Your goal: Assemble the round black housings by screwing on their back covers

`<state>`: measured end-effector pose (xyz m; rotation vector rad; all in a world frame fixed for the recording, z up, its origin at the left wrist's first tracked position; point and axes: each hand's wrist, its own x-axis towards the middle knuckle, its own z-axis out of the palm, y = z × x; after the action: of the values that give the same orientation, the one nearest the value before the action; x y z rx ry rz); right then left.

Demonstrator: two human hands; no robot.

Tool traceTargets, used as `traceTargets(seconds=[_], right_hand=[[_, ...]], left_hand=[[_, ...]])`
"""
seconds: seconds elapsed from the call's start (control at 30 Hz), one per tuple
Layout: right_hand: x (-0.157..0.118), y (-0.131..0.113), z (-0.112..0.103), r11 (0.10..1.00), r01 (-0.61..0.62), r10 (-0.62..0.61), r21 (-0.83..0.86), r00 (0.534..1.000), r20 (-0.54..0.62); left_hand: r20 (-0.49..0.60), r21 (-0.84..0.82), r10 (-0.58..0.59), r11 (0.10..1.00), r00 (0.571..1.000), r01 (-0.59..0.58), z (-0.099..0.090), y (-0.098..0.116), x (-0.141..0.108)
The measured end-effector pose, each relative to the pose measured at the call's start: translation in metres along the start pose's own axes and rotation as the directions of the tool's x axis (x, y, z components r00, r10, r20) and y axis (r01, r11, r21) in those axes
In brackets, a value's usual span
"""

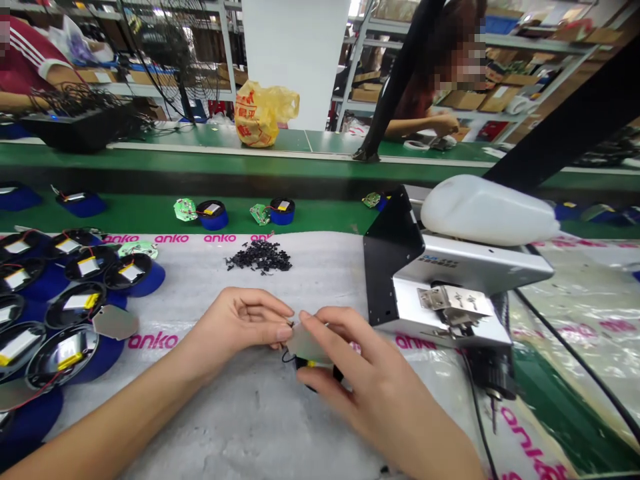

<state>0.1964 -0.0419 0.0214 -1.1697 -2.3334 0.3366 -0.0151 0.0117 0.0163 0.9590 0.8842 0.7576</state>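
Note:
Both of my hands meet at the middle of the table over one small round black part (313,367) with a grey plate on top and a yellow bit showing. My right hand (365,380) cups the part from the right, thumb and forefinger on the grey plate. My left hand (245,323) pinches its left edge with the fingertips. A thin black wire curls out under the part. A pile of tiny black pieces (260,257) lies just beyond my hands.
Several blue-and-black round shells with batteries (75,300) crowd the left, one loose grey plate (116,322) among them. A white and black machine (450,273) with a hanging driver stands right. More parts (213,213) sit on the green belt (150,213); two people work beyond it.

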Motion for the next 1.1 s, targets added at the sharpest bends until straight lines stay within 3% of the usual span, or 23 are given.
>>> traceTargets(seconds=[0.1,0.2,0.27,0.33,0.4,0.53,0.67,0.83,1.0,1.1], right_hand=[[-0.001,0.001,-0.002,0.997,0.028,-0.031,-0.076,0.998,-0.047],[-0.003,0.002,-0.003,0.999,-0.030,0.031,0.028,0.998,-0.047],[-0.003,0.002,-0.004,0.983,-0.127,0.129,0.134,0.992,-0.006],[-0.002,0.003,-0.007,0.959,-0.196,0.196,0.206,0.980,0.021],[0.000,0.003,-0.011,0.948,-0.197,0.199,0.248,0.980,0.018],[-0.006,0.000,-0.015,0.937,-0.204,0.216,0.284,0.976,-0.013],[-0.022,-0.004,-0.010,0.907,-0.227,0.251,0.354,0.968,-0.024],[-0.032,-0.005,0.002,0.855,-0.216,0.287,0.471,0.954,-0.085],[-0.038,-0.009,0.008,0.789,-0.260,0.373,0.556,0.923,-0.097],[-0.044,-0.009,0.011,0.768,-0.274,0.379,0.579,0.923,-0.066]], left_hand=[[-0.016,-0.014,0.029,0.999,0.999,-0.029,0.004,0.000,-0.003],[0.022,0.125,0.103,0.987,0.994,-0.105,0.005,0.002,-0.006],[0.063,0.389,0.192,0.899,0.979,-0.201,0.005,0.002,-0.007],[0.156,0.609,0.240,0.740,0.958,-0.285,0.005,-0.001,-0.007],[0.270,0.677,0.237,0.643,0.933,-0.359,0.007,-0.007,-0.005],[0.317,0.650,0.246,0.647,0.916,-0.399,0.017,-0.020,-0.003],[0.328,0.555,0.168,0.762,0.929,-0.334,0.023,-0.023,-0.005],[0.292,0.312,-0.014,0.946,0.956,-0.081,0.019,-0.029,-0.006],[0.388,0.136,-0.155,0.985,0.909,0.109,0.012,-0.025,-0.002],[0.355,0.114,-0.201,0.979,0.913,0.171,0.012,-0.022,0.001]])
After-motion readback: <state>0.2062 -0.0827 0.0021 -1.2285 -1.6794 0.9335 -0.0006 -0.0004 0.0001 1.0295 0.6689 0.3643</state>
